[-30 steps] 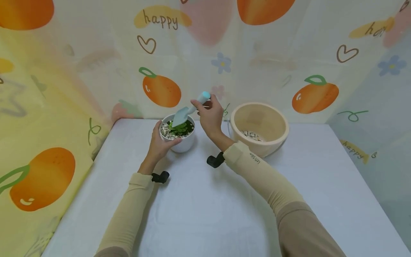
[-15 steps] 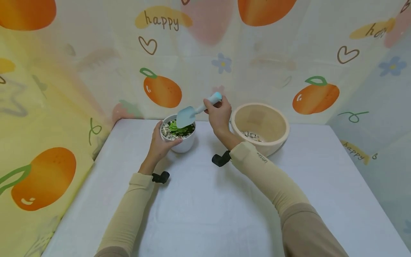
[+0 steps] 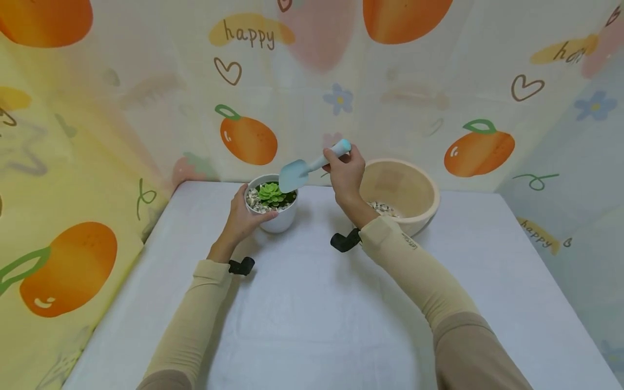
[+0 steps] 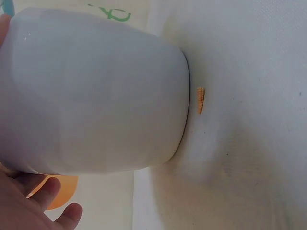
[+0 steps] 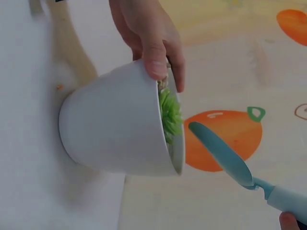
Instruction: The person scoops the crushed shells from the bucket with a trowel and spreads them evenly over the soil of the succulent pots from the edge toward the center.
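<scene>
At the back of the table, a small white flowerpot (image 3: 280,222) holds a green succulent (image 3: 271,194), dark soil and pale pebbles (image 3: 255,201). My left hand (image 3: 242,221) grips the pot at its left side, thumb toward the front; the right wrist view shows that thumb over the rim. A light blue trowel (image 3: 294,176) is held by its handle in my right hand (image 3: 347,176). Its blade tilts down over the pot's right side, apart from the succulent in the right wrist view (image 5: 223,155).
A large cream pot (image 3: 429,207) stands at the right behind my right forearm, with pebbles (image 3: 383,208) on its bottom. By the small pot's base lies a tiny ridged orange piece (image 4: 200,100). A patterned cloth (image 3: 302,108) rises behind the table's back edge.
My right hand has moved right with the trowel. The blade has drawn away from the succulent, uncovering more of it. My left hand has stayed on the small pot.
</scene>
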The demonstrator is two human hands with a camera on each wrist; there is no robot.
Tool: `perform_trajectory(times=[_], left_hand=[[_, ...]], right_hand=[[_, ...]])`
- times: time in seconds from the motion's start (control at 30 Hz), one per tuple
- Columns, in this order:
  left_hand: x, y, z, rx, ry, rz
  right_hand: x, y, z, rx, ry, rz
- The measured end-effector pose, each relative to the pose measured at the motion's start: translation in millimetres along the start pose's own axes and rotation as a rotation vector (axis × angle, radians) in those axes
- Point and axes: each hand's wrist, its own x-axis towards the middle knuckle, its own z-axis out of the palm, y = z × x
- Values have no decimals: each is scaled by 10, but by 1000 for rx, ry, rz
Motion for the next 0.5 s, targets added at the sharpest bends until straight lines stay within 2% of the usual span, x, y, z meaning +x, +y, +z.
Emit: perform_trajectory(times=[0.2, 0.5], left_hand=[[-5, 17, -21, 28, -11, -27], [4, 90, -52, 72, -19, -3]], right_hand=[[14, -21, -62, 14, -11, 21], [79, -99, -151, 38, -4, 28]])
